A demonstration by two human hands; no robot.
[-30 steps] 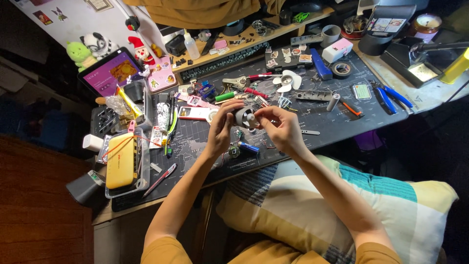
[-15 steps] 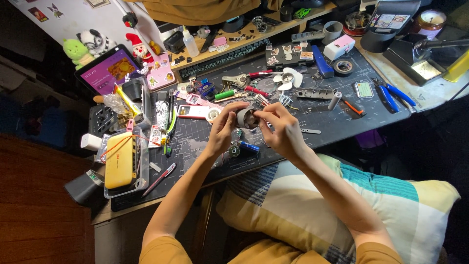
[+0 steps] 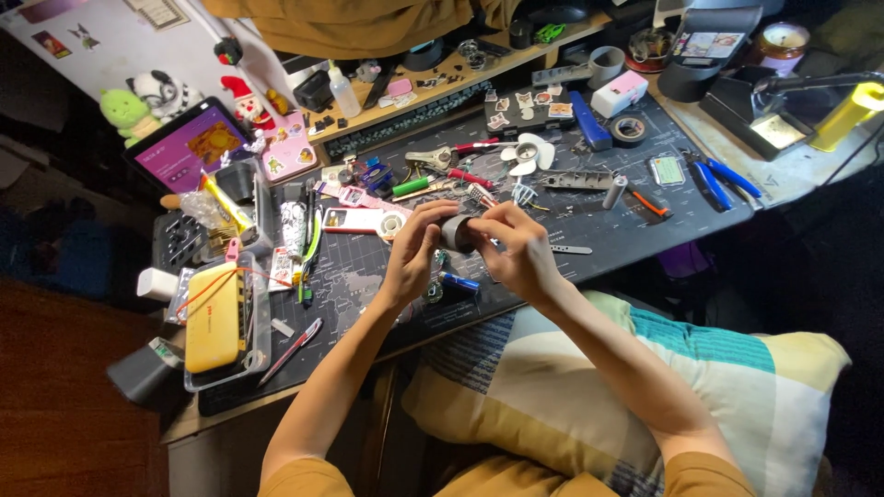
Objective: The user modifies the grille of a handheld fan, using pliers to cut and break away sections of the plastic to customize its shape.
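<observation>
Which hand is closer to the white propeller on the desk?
The right hand. It sits just below the white propeller, slightly toward the person. The left hand is further off to the left, both gripping a dark roll.

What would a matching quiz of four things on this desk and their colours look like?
Things:
1. propeller
2. pliers handles
3. case at the left edge
4. tape roll held in both hands

Colours:
a. yellow
b. dark grey
c. white
d. blue

Pairs: 1-c, 2-d, 3-a, 4-b
</observation>
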